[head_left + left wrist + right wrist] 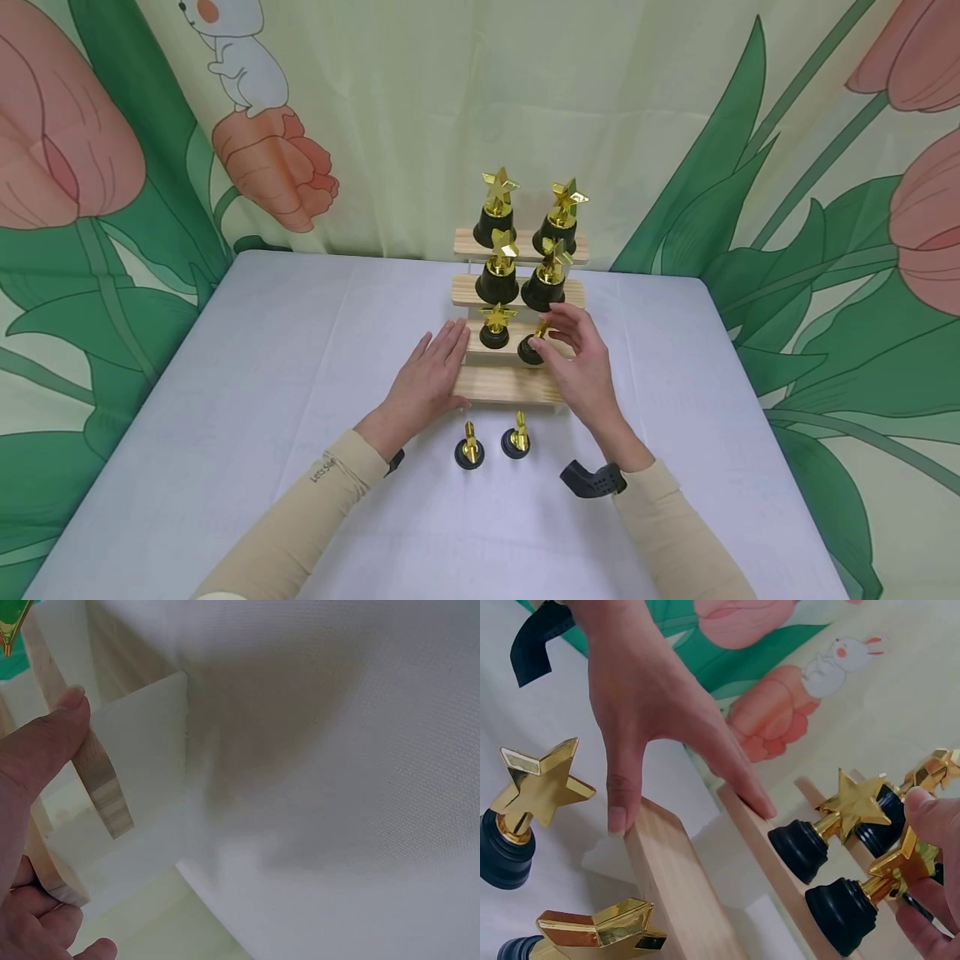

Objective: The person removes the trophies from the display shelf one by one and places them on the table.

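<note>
My right hand [585, 367] pinches a small gold star trophy [843, 915] by its star. Its black base is at the right of the second-lowest shelf [780, 877] of a tiered wooden stand [510, 385]. To its left on that shelf is another star trophy [494, 327]. My left hand [427, 371] rests along the stand's left side with its fingers straight. In the right wrist view, its thumb touches the end of the lowest shelf [679, 877], and its fingertips reach the shelf above.
Two small star trophies [469, 447] [516, 437] stand on the white-covered table [300, 375] before the stand. Larger trophies occupy the upper shelves, two on the middle shelf [465, 290] and two on the top shelf [467, 242]. A printed curtain [420, 125] hangs behind.
</note>
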`<state>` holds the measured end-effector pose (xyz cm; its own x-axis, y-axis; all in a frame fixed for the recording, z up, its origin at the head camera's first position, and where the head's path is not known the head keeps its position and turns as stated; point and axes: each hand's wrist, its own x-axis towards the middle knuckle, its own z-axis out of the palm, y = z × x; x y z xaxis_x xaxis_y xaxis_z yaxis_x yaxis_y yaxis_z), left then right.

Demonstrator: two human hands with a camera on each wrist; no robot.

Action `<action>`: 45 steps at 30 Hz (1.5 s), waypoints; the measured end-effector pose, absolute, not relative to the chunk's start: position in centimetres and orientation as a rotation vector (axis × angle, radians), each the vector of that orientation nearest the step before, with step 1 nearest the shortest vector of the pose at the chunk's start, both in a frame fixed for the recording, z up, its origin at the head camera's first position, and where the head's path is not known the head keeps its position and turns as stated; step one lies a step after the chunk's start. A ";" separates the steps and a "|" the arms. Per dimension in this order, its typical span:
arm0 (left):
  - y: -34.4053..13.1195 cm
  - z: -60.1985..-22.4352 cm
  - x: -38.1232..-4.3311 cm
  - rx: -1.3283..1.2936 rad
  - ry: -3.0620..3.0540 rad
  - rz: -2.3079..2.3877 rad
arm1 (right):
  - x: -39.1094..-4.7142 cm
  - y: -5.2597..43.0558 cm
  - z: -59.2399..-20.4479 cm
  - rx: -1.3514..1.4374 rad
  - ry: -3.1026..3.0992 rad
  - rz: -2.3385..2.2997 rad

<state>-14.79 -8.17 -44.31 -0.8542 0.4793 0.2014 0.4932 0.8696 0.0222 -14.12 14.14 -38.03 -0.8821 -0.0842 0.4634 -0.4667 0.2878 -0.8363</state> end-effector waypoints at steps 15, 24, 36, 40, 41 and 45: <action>-8.1 -44.1 -14.6 -0.751 -2.860 -0.088 | -13.7 15.3 -38.5 0.537 -2.224 1.619; -8.2 -44.1 -14.7 -0.741 -2.870 -0.073 | -13.8 16.5 -40.2 0.520 -2.255 1.592; -8.1 -44.2 -14.7 -0.743 -2.864 -0.071 | -12.3 17.4 -40.2 0.533 -2.315 1.526; -8.1 -44.1 -14.7 -0.744 -2.868 -0.077 | -11.8 17.9 -40.3 0.538 -2.325 1.518; -8.1 -44.1 -14.7 -0.745 -2.869 -0.079 | -11.7 18.0 -40.4 0.533 -2.331 1.515; -8.1 -44.1 -14.8 -0.743 -2.868 -0.071 | -11.4 18.6 -40.7 0.511 -2.352 1.488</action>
